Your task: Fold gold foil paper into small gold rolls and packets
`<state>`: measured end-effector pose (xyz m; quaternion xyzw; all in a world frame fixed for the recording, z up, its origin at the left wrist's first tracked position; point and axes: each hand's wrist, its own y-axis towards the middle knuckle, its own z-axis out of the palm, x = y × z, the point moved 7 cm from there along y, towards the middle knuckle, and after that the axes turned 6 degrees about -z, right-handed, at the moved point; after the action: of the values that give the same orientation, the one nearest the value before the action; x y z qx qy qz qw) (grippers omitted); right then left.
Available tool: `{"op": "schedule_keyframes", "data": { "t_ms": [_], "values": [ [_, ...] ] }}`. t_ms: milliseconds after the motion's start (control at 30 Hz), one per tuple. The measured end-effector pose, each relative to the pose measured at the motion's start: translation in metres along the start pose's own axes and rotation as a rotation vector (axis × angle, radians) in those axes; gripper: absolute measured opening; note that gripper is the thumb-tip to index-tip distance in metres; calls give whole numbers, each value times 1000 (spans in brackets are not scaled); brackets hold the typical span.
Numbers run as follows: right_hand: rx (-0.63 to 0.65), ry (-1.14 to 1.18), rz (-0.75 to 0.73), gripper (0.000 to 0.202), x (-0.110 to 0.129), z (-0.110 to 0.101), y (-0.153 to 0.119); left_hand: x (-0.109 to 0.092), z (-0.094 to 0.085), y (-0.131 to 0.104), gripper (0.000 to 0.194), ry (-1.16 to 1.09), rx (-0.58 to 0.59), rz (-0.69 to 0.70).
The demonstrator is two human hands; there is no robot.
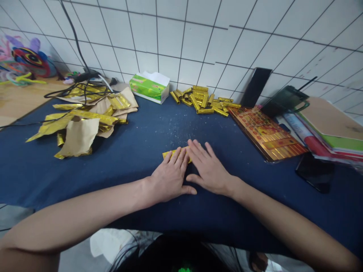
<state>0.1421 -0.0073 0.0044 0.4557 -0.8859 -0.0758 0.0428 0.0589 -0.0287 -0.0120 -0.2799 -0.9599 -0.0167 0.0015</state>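
A strip of gold foil paper [167,154] lies on the blue cloth, mostly covered by my hands. My left hand [170,175] rests flat across it, fingers stretched out and pointing away from me, thumb out to the right. Beside it, my right hand [208,166] also lies flat, its fingers over the right end of the strip and its thumb pointing left. The fingertips of both hands nearly meet. How the strip is folded beneath the palms is hidden.
At the back, a pile of rolled gold paper tubes [202,100] lies near a green tissue box [150,87]. Loose gold and brown paper sheets [82,136] are heaped left. To the right are a gold-red packet [269,136], a phone [316,172], a dark mug [283,101] and folders [334,124].
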Motion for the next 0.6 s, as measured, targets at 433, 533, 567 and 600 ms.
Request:
{"op": "schedule_keyframes", "data": {
  "t_ms": [433,533,567,600],
  "values": [
    [189,14,132,86,-1,19,-7,15,0,-12,98,49,-2,-19],
    [161,17,122,86,-1,19,-6,24,0,-23,93,65,19,-23],
    [148,20,121,86,-1,19,-6,27,-1,-27,92,64,17,-25],
    [138,23,121,85,-1,19,-6,29,-2,-30,92,63,13,-28]
  ]
}}
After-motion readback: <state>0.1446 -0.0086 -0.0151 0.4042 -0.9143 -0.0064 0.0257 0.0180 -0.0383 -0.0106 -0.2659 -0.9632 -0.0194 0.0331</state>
